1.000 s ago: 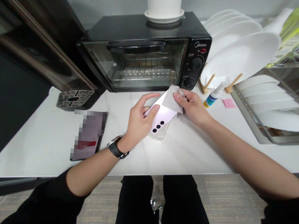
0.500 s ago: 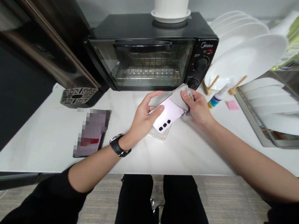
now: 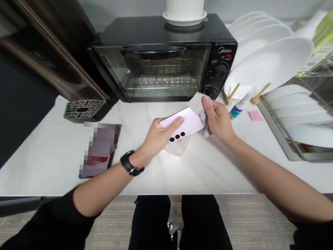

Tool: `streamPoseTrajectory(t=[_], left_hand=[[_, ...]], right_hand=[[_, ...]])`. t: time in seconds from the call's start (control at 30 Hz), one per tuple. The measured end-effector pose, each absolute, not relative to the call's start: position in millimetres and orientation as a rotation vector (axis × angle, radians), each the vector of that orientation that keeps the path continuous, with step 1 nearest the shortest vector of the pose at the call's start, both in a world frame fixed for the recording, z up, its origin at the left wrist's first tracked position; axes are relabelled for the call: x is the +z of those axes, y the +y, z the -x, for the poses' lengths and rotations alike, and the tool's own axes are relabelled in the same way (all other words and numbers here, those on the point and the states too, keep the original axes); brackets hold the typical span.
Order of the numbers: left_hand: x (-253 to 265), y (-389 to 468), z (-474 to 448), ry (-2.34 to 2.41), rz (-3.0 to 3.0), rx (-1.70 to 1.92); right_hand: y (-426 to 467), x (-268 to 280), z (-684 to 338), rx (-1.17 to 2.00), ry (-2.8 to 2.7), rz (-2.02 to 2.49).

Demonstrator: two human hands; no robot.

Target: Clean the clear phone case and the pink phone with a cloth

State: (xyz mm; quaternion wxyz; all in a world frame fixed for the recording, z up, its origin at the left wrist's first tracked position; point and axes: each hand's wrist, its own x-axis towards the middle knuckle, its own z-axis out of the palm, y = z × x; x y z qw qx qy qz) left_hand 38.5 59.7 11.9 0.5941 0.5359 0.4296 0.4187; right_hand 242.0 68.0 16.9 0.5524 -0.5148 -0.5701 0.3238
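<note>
A pale pink smartphone (image 3: 189,121), its back with three camera lenses facing up, is gripped in my left hand (image 3: 161,136), thumb across the back. My right hand (image 3: 220,118) pinches a grey cleaning cloth (image 3: 198,103) with a zigzag edge, which touches the far right end of the phone. Beneath the phone, a clear phone case (image 3: 176,150) lies on the white counter (image 3: 209,168), partly hidden. Just beyond my right hand stands a small spray bottle (image 3: 237,109) with a blue label.
A black toaster oven (image 3: 162,69) with a white pot (image 3: 184,3) on top stands behind my hands. At left are a tablet (image 3: 101,150), partly blurred out, and a drip tray (image 3: 82,109). A pink sticky note (image 3: 255,115), plates (image 3: 272,64) and a dish rack (image 3: 296,153) are at right.
The phone has turned flatter and more sideways in my left hand. The cloth has slid off most of its back toward the right end, uncovering more of it. The view has shifted slightly.
</note>
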Motion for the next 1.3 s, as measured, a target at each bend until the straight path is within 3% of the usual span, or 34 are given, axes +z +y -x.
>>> streamPoseTrajectory(t=[0.17,0.37,0.67,0.97,1.17,1.3], left_hand=[[16.9,61.9,-38.4,1.004,-1.194,1.06],[21.3,54.8,-40.1,1.133,-1.382,1.046],[15.3,65.4,-39.6,1.055,-1.115,1.14],[30.9,49.8,-37.5,1.215,-1.689,1.205],[31.7,57.3,-33.6,1.122,-1.534,1.161],[32.5,58.2,-33.6,1.154,-1.515,1.199]], right_hand=[[66.6,21.6,-240.6,0.957,-1.375,0.978],[69.2,16.2,-244.6,0.794,-1.416,1.226],[66.1,22.6,-236.0,1.08,-1.367,0.906],[64.4,14.9,-239.9,0.627,-1.498,1.24],[59.2,20.5,-236.0,0.621,-1.489,0.982],[62.5,18.2,-233.1,0.86,-1.357,0.92]])
